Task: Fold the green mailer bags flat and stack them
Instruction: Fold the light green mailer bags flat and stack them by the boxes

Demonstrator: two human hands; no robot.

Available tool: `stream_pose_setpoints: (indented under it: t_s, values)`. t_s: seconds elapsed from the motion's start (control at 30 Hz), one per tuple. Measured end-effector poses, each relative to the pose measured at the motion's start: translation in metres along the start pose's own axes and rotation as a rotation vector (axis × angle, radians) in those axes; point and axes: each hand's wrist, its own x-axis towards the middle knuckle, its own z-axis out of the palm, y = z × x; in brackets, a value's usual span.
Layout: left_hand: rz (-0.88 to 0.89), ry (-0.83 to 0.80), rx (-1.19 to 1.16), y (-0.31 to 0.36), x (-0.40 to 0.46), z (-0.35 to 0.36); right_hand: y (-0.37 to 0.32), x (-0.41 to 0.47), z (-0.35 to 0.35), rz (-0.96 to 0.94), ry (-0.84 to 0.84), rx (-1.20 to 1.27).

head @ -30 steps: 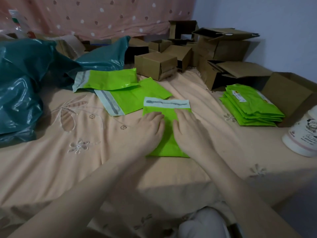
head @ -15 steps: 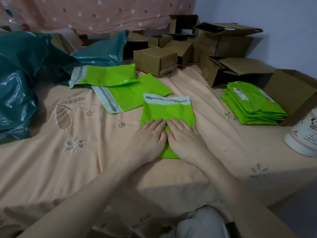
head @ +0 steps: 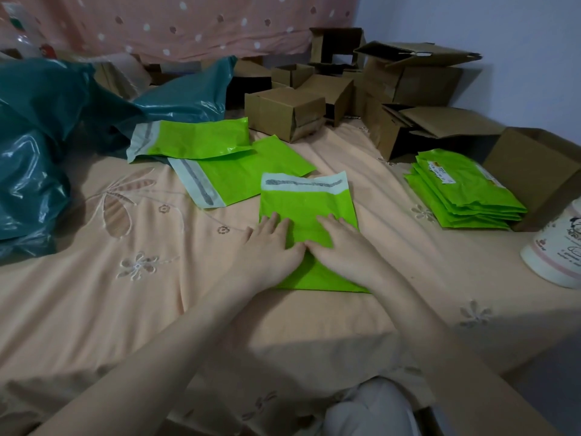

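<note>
A bright green mailer bag (head: pixel 306 204) lies flat on the peach bedsheet, its white adhesive flap pointing away from me. My left hand (head: pixel 272 245) presses on its lower left part with straight, spread fingers. My right hand (head: pixel 341 247) presses flat beside it on the lower right, thumbs nearly touching. Two more green mailer bags lie unfolded behind: one (head: pixel 239 173) overlapped by another (head: pixel 195 138). A stack of folded green mailers (head: pixel 465 191) sits at the right.
Dark teal plastic bags (head: pixel 34 171) bulge at the left. Several open cardboard boxes (head: pixel 284 113) crowd the back and right, one (head: pixel 534 171) right behind the stack. A white printed container (head: pixel 556 256) stands at the right edge. The bedsheet (head: pixel 125 294) drops off near me.
Both hands slid from the bag's middle toward me, then spread slightly apart near its lower half. The bag stays in place, smoother now.
</note>
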Motion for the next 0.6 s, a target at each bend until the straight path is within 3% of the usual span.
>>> stream_pose_setpoints:
  t_s: [0.1,0.17,0.27,0.4,0.6]
  values:
    - [-0.020,0.116,-0.078,-0.004,0.009,-0.018,0.010,0.009,-0.013,-0.049,0.188,0.025]
    - [0.076,0.174,-0.034,-0.003,0.022,-0.022,0.012,0.020,-0.017,-0.090,0.296,-0.037]
    - [0.205,0.054,0.073,0.004,0.044,-0.018,0.010,0.041,-0.015,-0.140,0.183,-0.121]
    - [0.138,-0.103,0.182,-0.007,0.063,-0.006,0.019,0.055,-0.005,-0.059,-0.023,-0.210]
    - [0.098,0.027,0.172,-0.007,0.072,-0.011,0.019,0.060,-0.014,-0.042,0.009,-0.183]
